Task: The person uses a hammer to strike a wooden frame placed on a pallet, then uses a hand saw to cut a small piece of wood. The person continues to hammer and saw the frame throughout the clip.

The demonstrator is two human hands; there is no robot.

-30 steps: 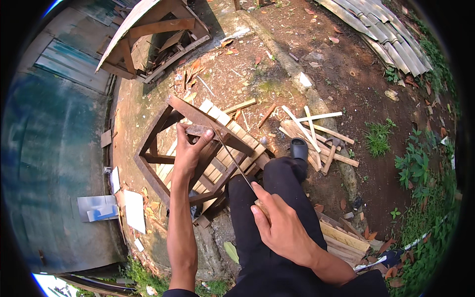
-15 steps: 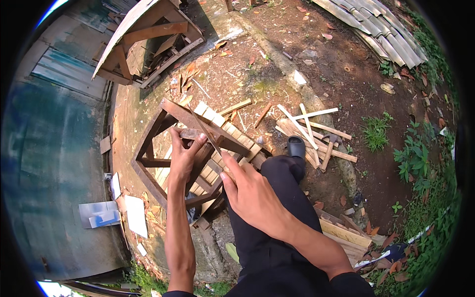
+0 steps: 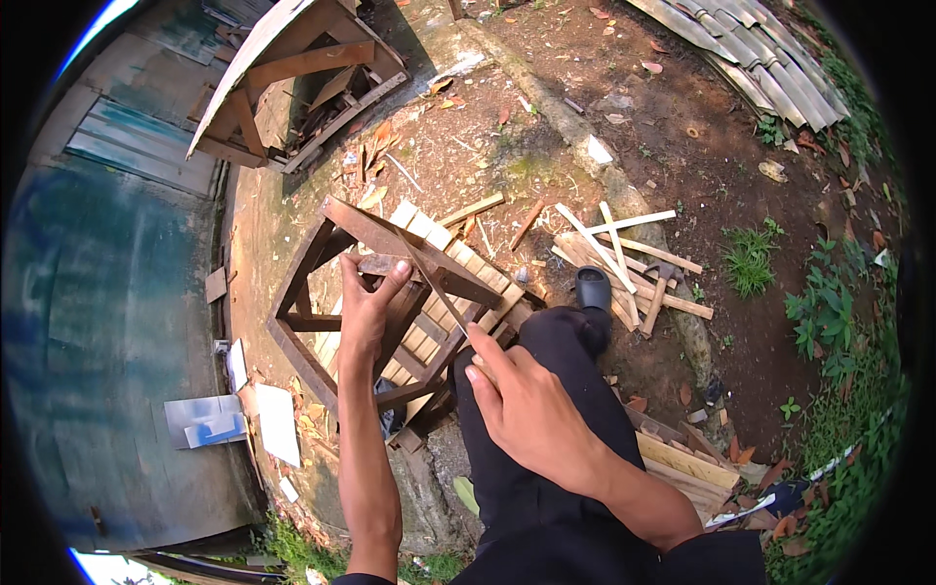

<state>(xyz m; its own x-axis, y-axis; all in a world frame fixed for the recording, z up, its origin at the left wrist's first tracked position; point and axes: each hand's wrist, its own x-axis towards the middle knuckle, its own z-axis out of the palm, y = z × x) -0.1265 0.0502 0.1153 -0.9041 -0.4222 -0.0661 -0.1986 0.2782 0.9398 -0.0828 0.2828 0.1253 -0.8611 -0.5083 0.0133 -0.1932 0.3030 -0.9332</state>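
A dark wooden frame (image 3: 302, 353) of joined bars lies in front of me, over a slatted panel of pale wood strips (image 3: 485, 273). With thumb and fingers, my left hand (image 3: 363, 317) grips a short wooden block (image 3: 378, 263) at the frame's upper part. My right hand (image 3: 526, 405) is closed round the near end of a long narrow tool (image 3: 436, 285), its handle hidden in my fist. The tool's thin, dark shaft slants up and left across the frame, passing just right of the block. Whether it is a file or a saw, I cannot tell.
A hammer (image 3: 659, 292) lies on loose wood strips (image 3: 609, 255) beside my sandalled foot (image 3: 592, 288). More boards (image 3: 687, 468) lie at lower right. A roofed wooden hutch (image 3: 322, 97) stands at far left, near a green wall (image 3: 107, 322). Corrugated roofing sheets (image 3: 741, 58) are stacked at far right.
My right hand has drawn the narrow tool back, toward the lower right. The left hand keeps its grip on the block, and the whole view has shifted slightly.
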